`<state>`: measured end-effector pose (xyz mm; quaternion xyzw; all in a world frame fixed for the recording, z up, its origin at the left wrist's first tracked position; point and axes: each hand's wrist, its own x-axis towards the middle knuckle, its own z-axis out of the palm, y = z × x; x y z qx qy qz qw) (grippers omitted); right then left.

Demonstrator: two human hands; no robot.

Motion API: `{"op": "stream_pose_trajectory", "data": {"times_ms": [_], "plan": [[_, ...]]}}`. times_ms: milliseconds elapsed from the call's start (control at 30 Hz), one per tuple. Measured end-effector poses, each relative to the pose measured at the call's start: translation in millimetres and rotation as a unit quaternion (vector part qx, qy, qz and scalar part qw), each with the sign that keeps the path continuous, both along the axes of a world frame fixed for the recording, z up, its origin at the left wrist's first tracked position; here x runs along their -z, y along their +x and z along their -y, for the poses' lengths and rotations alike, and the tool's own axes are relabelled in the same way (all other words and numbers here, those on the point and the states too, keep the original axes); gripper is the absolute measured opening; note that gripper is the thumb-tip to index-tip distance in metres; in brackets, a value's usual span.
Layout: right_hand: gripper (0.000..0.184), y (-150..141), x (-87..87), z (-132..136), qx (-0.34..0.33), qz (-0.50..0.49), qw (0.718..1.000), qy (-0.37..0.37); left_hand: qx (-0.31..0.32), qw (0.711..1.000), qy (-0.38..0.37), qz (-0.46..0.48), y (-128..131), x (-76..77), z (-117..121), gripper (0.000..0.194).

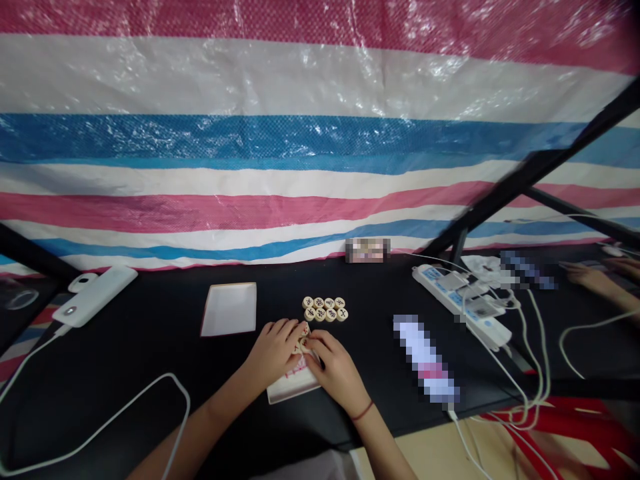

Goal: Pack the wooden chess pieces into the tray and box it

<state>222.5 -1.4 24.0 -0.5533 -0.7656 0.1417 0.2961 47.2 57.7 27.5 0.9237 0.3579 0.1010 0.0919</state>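
Both hands are over a shallow white box (285, 395) with pink-red marks inside, near the table's front edge. My left hand (273, 348) comes in from the left, its fingers curled against a few round xiangqi pieces (303, 345) at the box's far end. On the other side, my right hand (337, 368) bends its thumb and fingers around the same pieces. Fingers partly hide these pieces. Just beyond the hands, several cream xiangqi pieces with dark characters (325, 309) sit in two rows on the black table.
A white box lid (229, 310) lies left of the pieces. A white device (96, 297) with a cable is far left. Rightward are a blurred phone (426, 360), a power strip (463, 307) with cables, and another person's hand (590, 279). Striped sheeting (250, 147) hangs behind.
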Motion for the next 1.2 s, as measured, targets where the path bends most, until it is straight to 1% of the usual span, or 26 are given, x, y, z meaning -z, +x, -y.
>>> {"op": "stream_pose_trajectory", "data": {"times_ms": [167, 300, 400, 500, 567, 633, 767, 867, 1000, 1100, 1200], "plan": [[0.017, -0.6, -2.7, -3.3, 0.000, 0.032, 0.999, 0.001, -0.003, 1.000, 0.000, -0.007, 1.5, 0.1, -0.3, 0.050], [0.014, -1.5, -3.2, -4.4, 0.014, 0.027, 0.999, 0.009, -0.007, 1.000, 0.003, -0.009, 3.7, -0.5, -0.7, 0.050], [0.014, -1.8, -3.5, -4.1, 0.021, 0.009, 1.000, -0.007, -0.004, 1.000, -0.002, -0.005, 2.0, -0.9, -1.3, 0.050], [0.014, -1.2, -5.6, -3.5, 0.025, -0.026, 0.999, -0.029, -0.014, 1.000, 0.009, 0.014, -6.6, 1.9, -0.9, 0.060], [0.016, -0.3, -7.5, -3.1, 0.026, -0.045, 0.998, -0.040, -0.028, 0.999, 0.017, 0.034, -15.2, 6.2, 0.4, 0.069], [0.019, 0.7, -9.4, -2.9, 0.024, -0.055, 0.996, -0.059, -0.035, 0.998, 0.014, 0.048, -23.2, 11.3, 2.3, 0.073], [0.017, 1.2, -13.0, -3.0, 0.026, -0.057, 0.992, -0.106, -0.024, 0.999, -0.005, 0.044, -30.2, 16.4, 4.2, 0.067], [0.014, -0.1, -16.1, -2.9, 0.031, -0.062, 0.990, -0.125, -0.009, 0.999, -0.016, 0.034, -28.5, 13.7, 2.0, 0.059], [0.017, 1.7, -18.8, -4.2, 0.036, -0.080, 0.986, -0.143, 0.004, 0.999, -0.028, 0.033, -25.9, 10.4, -2.5, 0.054], [0.019, 9.1, -21.3, -11.9, 0.067, -0.092, 0.986, -0.124, 0.003, 0.999, -0.031, 0.042, -26.9, 11.7, -4.8, 0.060], [0.018, 17.2, -27.7, -29.6, 0.127, -0.069, 0.988, -0.056, 0.002, 0.997, -0.026, 0.069, -31.4, 10.9, -5.1, 0.072]]}}
